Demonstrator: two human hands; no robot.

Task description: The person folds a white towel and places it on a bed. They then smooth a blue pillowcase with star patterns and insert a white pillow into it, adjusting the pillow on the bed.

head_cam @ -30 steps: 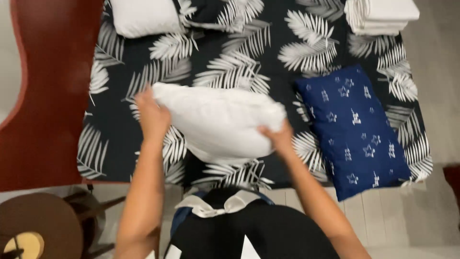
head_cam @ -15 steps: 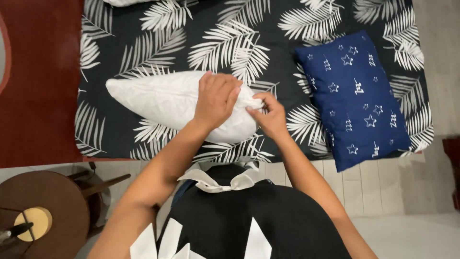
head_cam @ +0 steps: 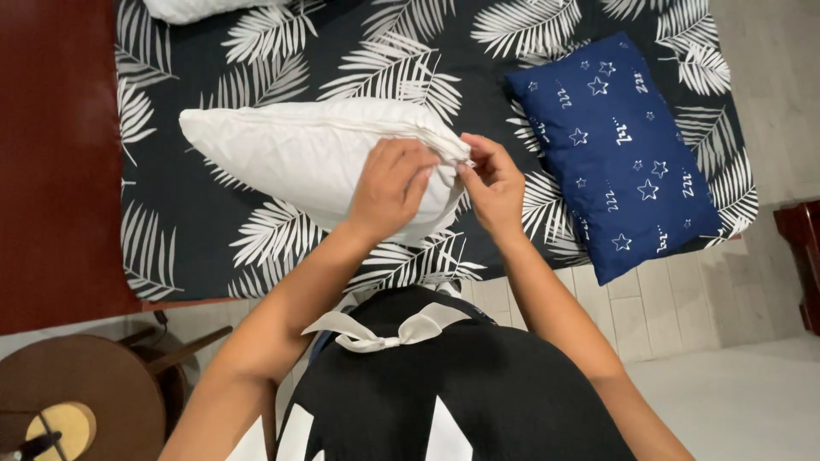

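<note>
A white pillow [head_cam: 290,154] lies on the dark bed sheet with white leaf print [head_cam: 213,68]. My left hand [head_cam: 391,189] rests on the pillow's right end and grips the fabric there. My right hand [head_cam: 493,181] pinches the pillow's right corner seam between thumb and fingers, close against my left hand. A navy blue pillow with white stars [head_cam: 619,154] lies on the sheet just to the right of my hands, angled toward the bed's near edge.
Another white pillow [head_cam: 192,8] shows at the top edge. A dark red panel [head_cam: 51,154] runs along the bed's left side. A round brown stool [head_cam: 81,397] stands at lower left. Pale floor planks [head_cam: 666,307] lie at lower right.
The pillow, first held up in both hands, now lies on the sheet. Both hands have come together at its right corner, and the view has drawn closer.
</note>
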